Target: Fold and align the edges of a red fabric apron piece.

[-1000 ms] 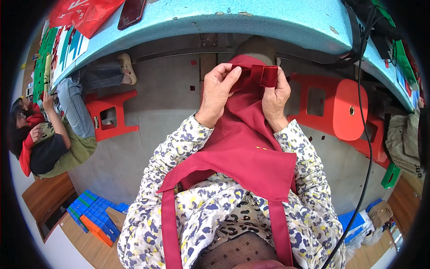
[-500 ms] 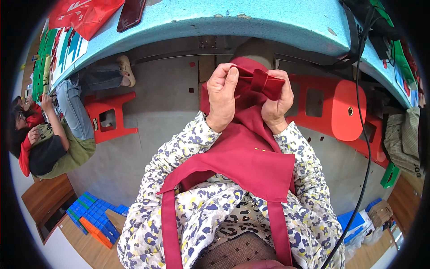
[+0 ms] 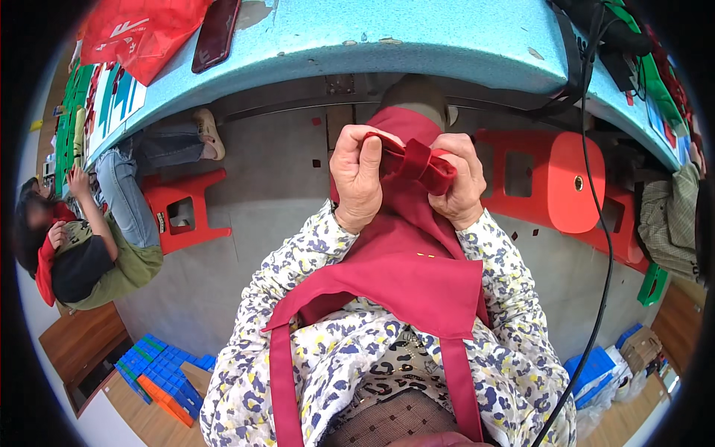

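Between my two hands is a dark red velvet bow (image 3: 417,160), held up above my lap. My left hand (image 3: 359,177) pinches its left end between thumb and fingers. Around the right end curl the fingers of my right hand (image 3: 460,179), which partly cover it. A narrow band wraps the bow's middle. Below it a maroon apron (image 3: 395,279) lies over my lap and chest, its straps running up over a leopard-patterned white shirt (image 3: 298,253).
Ahead curves a light blue table (image 3: 417,48) bearing a red bag (image 3: 138,33) and a phone (image 3: 216,36). A black cable (image 3: 605,246) hangs at right. Red stools (image 3: 186,212) stand both sides; a seated person (image 3: 89,246) is at left. Blue crates (image 3: 160,365) stand behind.
The bow has turned and been drawn in, its right end now bunched in my right hand. My right fingers have curled further around it. The view has shifted slightly.
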`<state>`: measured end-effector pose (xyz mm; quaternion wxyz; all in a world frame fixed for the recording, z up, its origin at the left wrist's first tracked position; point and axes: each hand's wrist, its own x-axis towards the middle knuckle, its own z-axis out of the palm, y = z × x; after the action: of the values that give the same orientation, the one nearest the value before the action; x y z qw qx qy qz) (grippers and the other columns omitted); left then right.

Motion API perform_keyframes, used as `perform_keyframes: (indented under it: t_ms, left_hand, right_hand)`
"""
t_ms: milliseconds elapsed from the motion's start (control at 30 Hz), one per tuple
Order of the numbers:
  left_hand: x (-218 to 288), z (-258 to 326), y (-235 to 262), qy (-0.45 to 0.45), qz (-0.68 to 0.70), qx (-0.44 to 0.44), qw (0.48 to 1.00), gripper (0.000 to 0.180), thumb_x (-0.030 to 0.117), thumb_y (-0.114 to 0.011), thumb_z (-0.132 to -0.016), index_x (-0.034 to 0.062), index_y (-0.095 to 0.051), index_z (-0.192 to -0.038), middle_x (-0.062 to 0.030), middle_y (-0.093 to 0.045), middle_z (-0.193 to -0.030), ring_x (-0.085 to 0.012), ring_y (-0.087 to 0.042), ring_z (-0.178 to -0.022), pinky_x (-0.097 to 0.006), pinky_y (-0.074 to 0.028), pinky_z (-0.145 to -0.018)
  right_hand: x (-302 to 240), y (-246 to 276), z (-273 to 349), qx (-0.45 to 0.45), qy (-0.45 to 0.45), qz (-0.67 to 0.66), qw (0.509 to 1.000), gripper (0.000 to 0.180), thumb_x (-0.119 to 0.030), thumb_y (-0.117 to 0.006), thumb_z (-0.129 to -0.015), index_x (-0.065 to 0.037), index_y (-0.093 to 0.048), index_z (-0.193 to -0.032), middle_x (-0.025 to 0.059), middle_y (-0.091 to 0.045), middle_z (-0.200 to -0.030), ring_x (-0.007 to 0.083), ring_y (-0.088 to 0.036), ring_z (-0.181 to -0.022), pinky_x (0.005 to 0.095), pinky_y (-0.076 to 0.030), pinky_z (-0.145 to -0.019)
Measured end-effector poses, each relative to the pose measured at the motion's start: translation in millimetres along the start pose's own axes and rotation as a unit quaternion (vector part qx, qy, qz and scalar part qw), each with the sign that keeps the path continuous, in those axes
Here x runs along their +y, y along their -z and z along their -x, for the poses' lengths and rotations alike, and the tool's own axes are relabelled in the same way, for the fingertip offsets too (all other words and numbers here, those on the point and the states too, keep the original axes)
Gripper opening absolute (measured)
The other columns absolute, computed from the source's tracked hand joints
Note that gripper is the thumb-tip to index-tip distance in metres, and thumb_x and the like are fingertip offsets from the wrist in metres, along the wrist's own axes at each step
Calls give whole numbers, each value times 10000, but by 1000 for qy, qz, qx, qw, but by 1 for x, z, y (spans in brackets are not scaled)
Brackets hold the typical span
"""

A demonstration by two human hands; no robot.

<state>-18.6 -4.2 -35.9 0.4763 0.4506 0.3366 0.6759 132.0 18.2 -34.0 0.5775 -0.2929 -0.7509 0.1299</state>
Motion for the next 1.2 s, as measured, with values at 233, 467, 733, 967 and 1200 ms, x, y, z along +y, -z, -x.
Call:
perform_keyframes:
  t_ms: [233, 467, 733, 967, 1200]
  left_hand:
    - [0, 4, 8, 174, 45, -14, 984, 126, 157, -518, -985, 39, -560, -968, -13, -615, -894, -55, -552, -771, -207, -449, -711]
    - [-18, 9, 28, 168, -69, 11, 983, 124, 151, -563, -955, 36, -582, -912, 24, -595, -812, -28, -490, -718, -207, -414, -630]
    - [-58, 4, 51, 144, -267, 64, 951, 155, 151, -569, -947, 5, -578, -897, -1, -568, -710, -47, -464, -649, -241, -408, -571]
    - [-66, 1, 53, 163, -286, 43, 943, 144, 150, -555, -962, 17, -589, -920, 43, -555, -747, -28, -467, -689, -207, -403, -611]
    - [-83, 2, 54, 208, -225, 60, 950, 137, 138, -527, -972, 22, -586, -931, 38, -578, -771, -26, -486, -699, -200, -413, -626]
  right_hand:
    - [3, -3, 11, -10, -71, -15, 997, 99, -11, -579, -789, 25, -544, -875, 162, -583, -864, 280, -587, -716, 335, -485, -627]
    - [5, -24, 30, -13, -188, -9, 982, 69, 22, -556, -797, 25, -556, -865, 125, -590, -863, 229, -575, -691, 300, -465, -614]
    - [39, -49, 54, -55, -268, 193, 942, 160, 17, -616, -752, -17, -579, -904, 102, -579, -828, 246, -594, -691, 330, -481, -618]
    - [59, -56, 58, -72, -200, 221, 952, 367, 45, -579, -614, -50, -549, -967, 112, -567, -863, 310, -592, -793, 400, -474, -686]
    - [53, -49, 58, -32, -165, 254, 953, 412, 74, -554, -583, -30, -549, -982, 104, -571, -798, 301, -597, -722, 384, -481, -643]
